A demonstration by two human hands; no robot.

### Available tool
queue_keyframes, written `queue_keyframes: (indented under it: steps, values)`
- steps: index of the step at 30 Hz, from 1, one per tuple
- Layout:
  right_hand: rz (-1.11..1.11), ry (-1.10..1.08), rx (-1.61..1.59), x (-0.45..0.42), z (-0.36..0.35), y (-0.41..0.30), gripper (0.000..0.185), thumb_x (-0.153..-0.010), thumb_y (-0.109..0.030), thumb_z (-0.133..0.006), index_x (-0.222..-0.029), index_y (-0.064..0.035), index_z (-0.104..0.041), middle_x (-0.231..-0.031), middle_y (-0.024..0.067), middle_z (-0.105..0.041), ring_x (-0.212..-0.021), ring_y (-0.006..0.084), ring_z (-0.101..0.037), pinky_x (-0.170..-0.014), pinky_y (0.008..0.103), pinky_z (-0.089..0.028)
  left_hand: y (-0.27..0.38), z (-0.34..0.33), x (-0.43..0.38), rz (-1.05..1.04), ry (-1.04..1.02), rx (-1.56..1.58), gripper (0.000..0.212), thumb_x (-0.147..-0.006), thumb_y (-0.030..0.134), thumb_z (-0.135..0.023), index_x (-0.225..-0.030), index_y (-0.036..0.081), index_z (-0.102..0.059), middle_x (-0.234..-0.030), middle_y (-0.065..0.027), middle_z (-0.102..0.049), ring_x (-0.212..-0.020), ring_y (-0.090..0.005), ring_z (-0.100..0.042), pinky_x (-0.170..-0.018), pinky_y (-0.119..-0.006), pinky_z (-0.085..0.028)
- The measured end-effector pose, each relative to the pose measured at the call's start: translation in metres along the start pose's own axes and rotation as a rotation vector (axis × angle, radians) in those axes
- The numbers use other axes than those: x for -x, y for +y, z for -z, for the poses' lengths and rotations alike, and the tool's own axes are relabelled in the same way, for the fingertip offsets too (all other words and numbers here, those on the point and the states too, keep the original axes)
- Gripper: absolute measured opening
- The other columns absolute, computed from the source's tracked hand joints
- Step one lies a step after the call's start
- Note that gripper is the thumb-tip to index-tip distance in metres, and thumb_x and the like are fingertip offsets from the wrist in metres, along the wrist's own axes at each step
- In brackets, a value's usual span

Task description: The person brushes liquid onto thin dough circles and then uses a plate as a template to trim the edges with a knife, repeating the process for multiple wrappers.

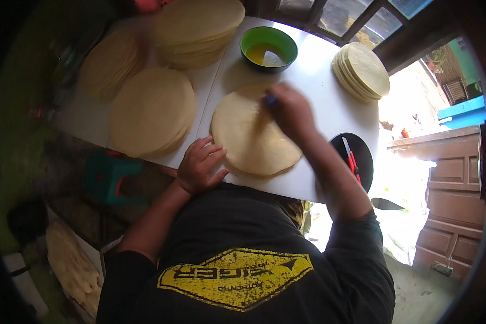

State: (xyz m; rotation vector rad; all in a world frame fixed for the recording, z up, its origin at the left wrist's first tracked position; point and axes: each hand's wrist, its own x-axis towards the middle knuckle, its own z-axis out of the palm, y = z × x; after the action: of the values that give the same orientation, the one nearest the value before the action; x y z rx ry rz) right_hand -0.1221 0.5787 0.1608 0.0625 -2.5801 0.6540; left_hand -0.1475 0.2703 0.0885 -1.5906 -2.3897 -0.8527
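My right hand (289, 107) grips a brush (263, 119) with a blue part at the handle, blurred by motion. Its bristle end is over a round, pale dough sheet (239, 125), which looks shiny in places and may lie on others. At that dough's left edge rests my left hand (201, 166), fingers apart and holding nothing, partly on the white table (308, 85). A green bowl (269, 34) of yellow liquid stands beyond the dough. To the left is a stack of larger dough rounds (152, 109).
More dough stacks stand at the far left (198, 24), left edge (109, 60) and right corner (360, 71). A red utility knife (351, 160) lies on a black round plate (336, 141) by my right forearm. A green plastic stool (111, 174) stands below the table's left side.
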Motion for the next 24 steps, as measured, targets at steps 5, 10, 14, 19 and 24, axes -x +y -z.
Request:
queue_keyframes:
  steps: [5, 10, 14, 19, 24]
  values:
    - [0.360, -0.196, -0.104, 0.036, 0.001, -0.045, 0.018, -0.082, -0.013, -0.072, -0.097, -0.0093, -0.065, -0.095, 0.0113, -0.061, -0.088, 0.0324, -0.065, -0.075, 0.0456, -0.053, 0.001, 0.000, -0.001, 0.007, 0.047, 0.023, 0.047, -0.084, 0.040, -0.078, -0.120, 0.010, -0.071, -0.126, -0.0103, -0.066, -0.128, -0.0399, -0.056, -0.108, -0.054, -0.044]
    - [0.236, -0.244, -0.023, 0.060, 0.009, -0.050, 0.019, -0.083, -0.015, -0.071, -0.100, -0.0091, -0.065, -0.099, 0.0116, -0.061, -0.090, 0.0326, -0.065, -0.076, 0.0435, -0.054, 0.000, 0.001, -0.001, -0.001, 0.042, 0.020, 0.048, -0.084, 0.039, -0.078, -0.121, 0.010, -0.071, -0.125, -0.0106, -0.066, -0.128, -0.0397, -0.056, -0.108, -0.053, -0.045]
    - [0.286, -0.312, -0.130, 0.046, 0.023, -0.046, 0.016, -0.083, -0.010, -0.070, -0.098, -0.0095, -0.066, -0.093, 0.0115, -0.063, -0.088, 0.0335, -0.066, -0.075, 0.0435, -0.054, -0.001, 0.001, 0.001, -0.004, 0.061, 0.009, 0.048, -0.083, 0.038, -0.078, -0.121, 0.010, -0.070, -0.124, -0.0110, -0.066, -0.129, -0.0399, -0.056, -0.109, -0.052, -0.044]
    - [0.142, -0.102, 0.017, 0.029, -0.006, -0.017, 0.015, -0.081, -0.009, -0.069, -0.096, -0.0081, -0.067, -0.103, 0.0147, -0.065, -0.092, 0.0353, -0.066, -0.078, 0.0460, -0.053, 0.002, 0.002, -0.003, 0.013, 0.031, 0.021, 0.048, -0.084, 0.040, -0.078, -0.122, 0.011, -0.070, -0.127, -0.0085, -0.065, -0.131, -0.0377, -0.054, -0.110, -0.053, -0.043]
    - [0.310, -0.427, -0.253, 0.046, 0.016, -0.073, 0.019, -0.086, -0.016, -0.071, -0.104, -0.0122, -0.071, -0.103, 0.0114, -0.063, -0.093, 0.0337, -0.067, -0.079, 0.0446, -0.054, -0.002, 0.001, 0.003, 0.027, 0.057, 0.041, 0.046, -0.085, 0.038, -0.078, -0.121, 0.011, -0.070, -0.127, -0.0082, -0.065, -0.131, -0.0376, -0.054, -0.109, -0.053, -0.044]
